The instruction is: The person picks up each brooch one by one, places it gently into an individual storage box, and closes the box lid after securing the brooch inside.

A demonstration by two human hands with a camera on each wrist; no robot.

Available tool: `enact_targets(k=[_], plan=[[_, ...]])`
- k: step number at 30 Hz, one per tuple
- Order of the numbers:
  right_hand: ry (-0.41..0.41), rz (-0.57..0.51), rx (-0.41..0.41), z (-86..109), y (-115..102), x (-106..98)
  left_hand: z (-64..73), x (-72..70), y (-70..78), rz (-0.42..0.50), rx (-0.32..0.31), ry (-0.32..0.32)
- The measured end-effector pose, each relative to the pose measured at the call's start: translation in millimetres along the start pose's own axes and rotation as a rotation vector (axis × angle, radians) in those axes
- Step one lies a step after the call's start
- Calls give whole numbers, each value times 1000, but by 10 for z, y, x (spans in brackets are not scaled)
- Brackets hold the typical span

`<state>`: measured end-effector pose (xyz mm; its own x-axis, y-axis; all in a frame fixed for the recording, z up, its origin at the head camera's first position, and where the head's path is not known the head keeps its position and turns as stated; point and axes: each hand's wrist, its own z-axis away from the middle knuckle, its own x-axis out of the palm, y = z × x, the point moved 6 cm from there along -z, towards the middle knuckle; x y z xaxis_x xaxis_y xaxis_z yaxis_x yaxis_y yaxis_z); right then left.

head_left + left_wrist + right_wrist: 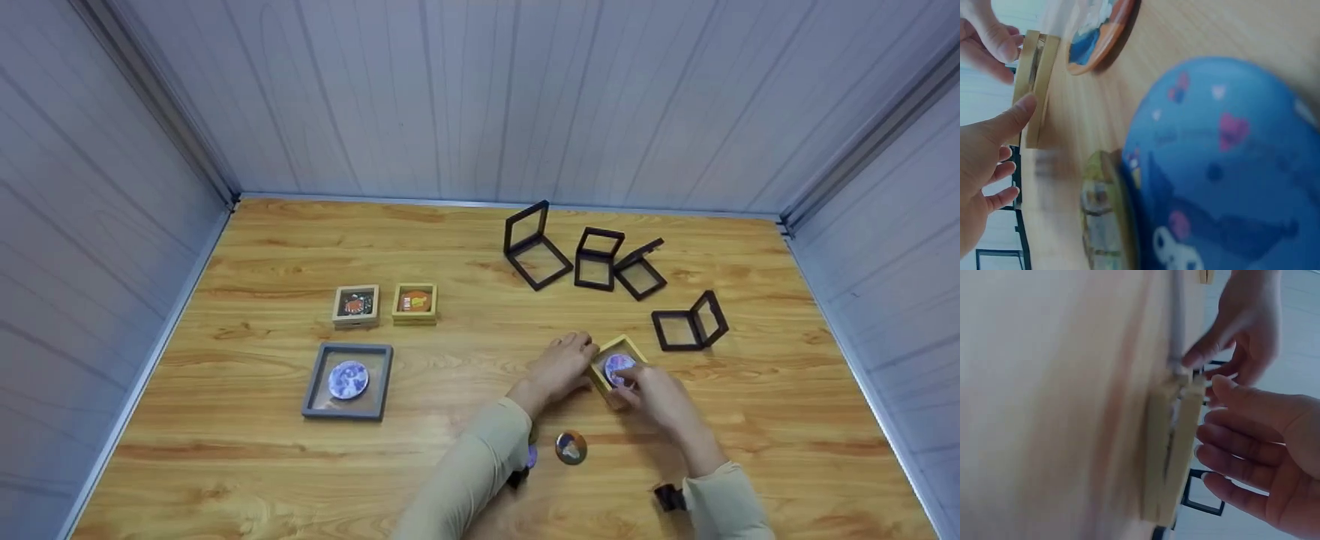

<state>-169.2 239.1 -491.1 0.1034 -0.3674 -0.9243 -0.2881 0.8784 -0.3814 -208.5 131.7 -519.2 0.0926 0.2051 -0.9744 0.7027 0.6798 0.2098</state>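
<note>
A yellow display frame [620, 341] lies in front of me with a round purple badge [619, 365] showing in its window. Its two halves stand slightly apart along the edge in both wrist views. My left hand [559, 367] is at the frame's left side, thumb [1026, 107] touching the edge and other fingers spread. My right hand [660, 397] reaches over the near right part of the frame, its fingertips on the badge. In the right wrist view the fingers [1230, 444] lie loosely bent along the frame's face.
Several black frames [596, 270] stand unfolded at back right. On the left are a grey frame [309, 382] with a purple badge and two small frames [355, 322] with badges. An orange badge [571, 447] lies near me; a blue badge [1230, 169] is beside my left forearm.
</note>
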Motion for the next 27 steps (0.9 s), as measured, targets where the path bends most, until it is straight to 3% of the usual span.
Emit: enact_targets(k=[5,12,18,27], plan=[[-15,-24,-24,-87,97,-209,30,-55,131,-94,129,16],[29,97,-50,-272,138,-427,40,5,258,-271,274,-23],[61,148,-79,-535,110,-539,60,14,261,-316,291,-10],[78,178,-4,-964,233,-764,130,-34,212,-286,278,-18]])
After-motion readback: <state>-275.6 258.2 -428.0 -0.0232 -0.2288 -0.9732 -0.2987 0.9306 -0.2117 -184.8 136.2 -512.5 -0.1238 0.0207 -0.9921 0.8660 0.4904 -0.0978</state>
